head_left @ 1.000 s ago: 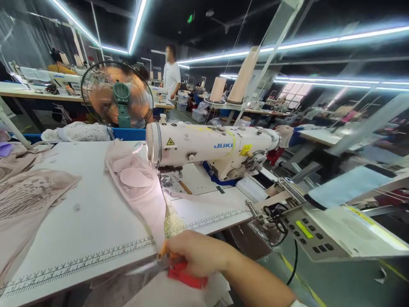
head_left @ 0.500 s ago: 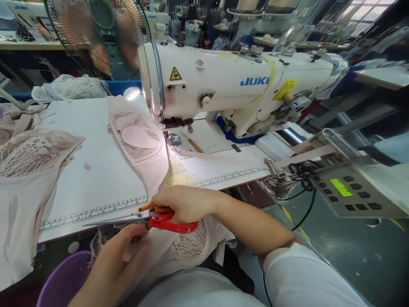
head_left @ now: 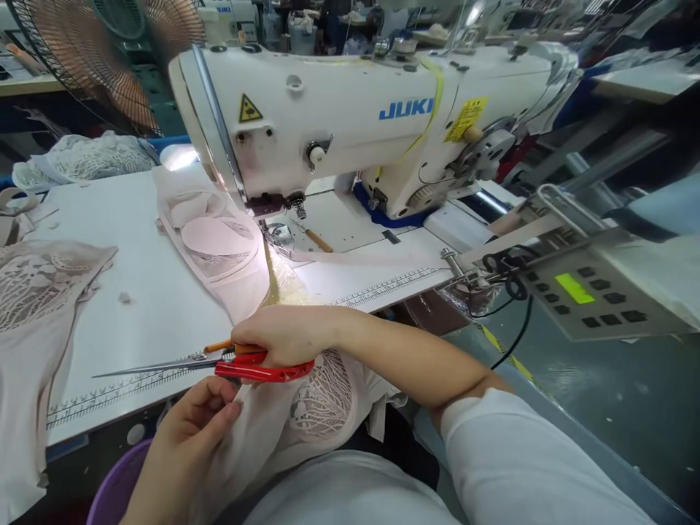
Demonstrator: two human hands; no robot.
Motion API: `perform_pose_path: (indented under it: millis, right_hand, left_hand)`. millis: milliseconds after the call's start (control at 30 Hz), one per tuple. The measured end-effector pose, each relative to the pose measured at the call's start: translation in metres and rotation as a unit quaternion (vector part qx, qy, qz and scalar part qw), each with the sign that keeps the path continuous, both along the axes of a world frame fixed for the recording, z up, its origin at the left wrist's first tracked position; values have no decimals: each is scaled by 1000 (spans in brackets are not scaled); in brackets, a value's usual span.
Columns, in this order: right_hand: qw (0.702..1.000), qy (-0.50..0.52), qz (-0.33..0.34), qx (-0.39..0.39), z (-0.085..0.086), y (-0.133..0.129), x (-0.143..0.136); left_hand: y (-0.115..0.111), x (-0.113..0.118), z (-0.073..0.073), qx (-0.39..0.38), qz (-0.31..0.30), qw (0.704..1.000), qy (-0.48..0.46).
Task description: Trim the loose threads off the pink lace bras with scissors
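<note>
The fingers (head_left: 243,337) of the right hand (head_left: 287,337) are bent closed around red-handled scissors (head_left: 265,372), whose blades point leftward above the white table (head_left: 142,270). The left hand (head_left: 189,430), thumb and forefinger nearly together, pinches the pale garment (head_left: 322,401), which lies over the lap before the table's edge.

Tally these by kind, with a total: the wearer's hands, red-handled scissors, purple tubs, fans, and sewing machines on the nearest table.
Hands: 2, left hand and right hand
Red-handled scissors: 1
Purple tub: 1
Fan: 1
Sewing machine: 1
Total: 6
</note>
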State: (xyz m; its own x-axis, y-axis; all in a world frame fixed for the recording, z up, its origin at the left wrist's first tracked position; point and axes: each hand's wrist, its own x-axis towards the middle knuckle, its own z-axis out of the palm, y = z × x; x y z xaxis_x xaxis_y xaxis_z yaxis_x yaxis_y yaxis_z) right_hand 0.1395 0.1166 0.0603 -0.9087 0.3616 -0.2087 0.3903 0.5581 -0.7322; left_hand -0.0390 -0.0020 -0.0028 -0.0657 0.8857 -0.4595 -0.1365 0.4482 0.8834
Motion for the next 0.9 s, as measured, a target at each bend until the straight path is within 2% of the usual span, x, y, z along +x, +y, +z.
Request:
perform_pose_path:
  millis: [300,600,667,733,833,900]
  right_hand:
    - [1000,4,16,23,-1,0,-7]
    - [998,56,16,8,-8,-3,-11]
    - [998,68,-18,-6,-10,-9,-9]
    - [989,99,-100,-38,-13,-18,-3]
    - [949,179,-220,-140,-24,-40,15]
    - [940,203,-211,-176,-36,-55,30]
  left_hand:
    - [2,3,0,11,30,999,2]
    - [-2,9,9,-31,51,998,-24]
    - [-3,10,10,-27,49,998,-20]
    - [-4,10,11,-24,55,998,-20]
    - [-6,8,12,-34,67,997,-30]
    - [-6,5,12,-36,66,997,-37]
